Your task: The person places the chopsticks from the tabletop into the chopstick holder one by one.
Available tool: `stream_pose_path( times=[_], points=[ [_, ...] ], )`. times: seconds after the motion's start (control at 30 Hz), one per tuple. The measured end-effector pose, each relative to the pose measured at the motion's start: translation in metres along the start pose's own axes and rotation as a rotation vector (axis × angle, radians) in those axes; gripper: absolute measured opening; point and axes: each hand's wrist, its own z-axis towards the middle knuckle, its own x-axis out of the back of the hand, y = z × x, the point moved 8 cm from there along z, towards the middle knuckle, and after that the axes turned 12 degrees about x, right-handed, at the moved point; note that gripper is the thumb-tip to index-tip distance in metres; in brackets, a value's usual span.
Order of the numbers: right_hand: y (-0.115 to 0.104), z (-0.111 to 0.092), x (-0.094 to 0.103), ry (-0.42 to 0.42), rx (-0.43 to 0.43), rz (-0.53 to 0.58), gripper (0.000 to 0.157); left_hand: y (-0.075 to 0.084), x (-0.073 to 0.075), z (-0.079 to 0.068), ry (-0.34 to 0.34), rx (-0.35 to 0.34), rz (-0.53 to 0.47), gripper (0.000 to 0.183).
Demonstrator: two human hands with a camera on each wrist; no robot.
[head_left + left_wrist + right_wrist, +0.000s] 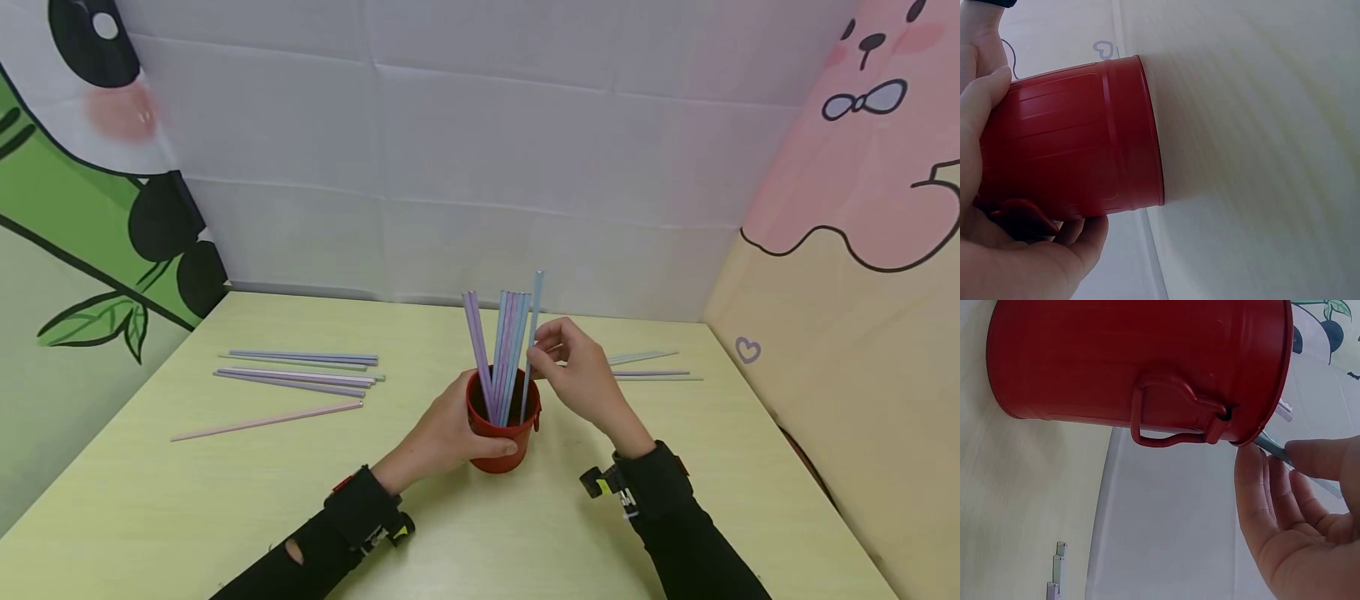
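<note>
A small red metal bucket stands in the middle of the table with its mouth up. My left hand grips its side, thumb across the front; the left wrist view shows fingers curled around the bucket. Several long, thin sticks, purple and light blue, lean inside it. Between thumb and fingers, my right hand pinches a light blue stick at the right of the rim. Its lower end is inside the bucket and its top rises above the others. In the right wrist view, a folded side handle shows on the bucket.
Left on the table lie several blue, purple and greenish sticks, with one pink stick nearer the front. More sticks lie to the right, behind my right hand. A white cloth wall closes the back; printed panels stand at both sides.
</note>
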Motion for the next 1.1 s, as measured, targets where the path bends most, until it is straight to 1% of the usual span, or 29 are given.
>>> stream_pose_path(
  times=[0.33,0.43,0.57,0.7,0.9,1.0,1.1],
  points=[
    [-0.001,0.0,0.005,0.008,0.022,-0.048,0.021,-0.002,0.001,0.001,0.012,0.009,0.005,0.091],
    [-0.005,0.001,0.011,0.021,0.026,-0.068,0.022,-0.003,0.001,0.001,0.011,0.014,0.004,0.091],
    [-0.009,0.001,0.027,0.048,0.049,-0.111,0.025,-0.003,0.001,0.002,0.017,0.025,0.01,0.091],
    [-0.011,0.001,0.045,0.061,0.098,-0.207,0.026,-0.003,0.001,0.002,0.021,0.03,0.014,0.091],
    [-0.006,0.0,0.067,0.038,0.215,-0.442,0.031,-0.004,0.001,0.002,0.023,0.037,0.015,0.091],
    [0.001,-0.004,0.077,0.002,0.234,-0.554,0.033,-0.004,0.001,0.001,0.018,0.036,0.017,0.09],
    [0.013,-0.009,0.085,-0.051,0.219,-0.627,0.034,-0.004,0.0,0.001,0.015,0.03,0.015,0.089]
  ],
)
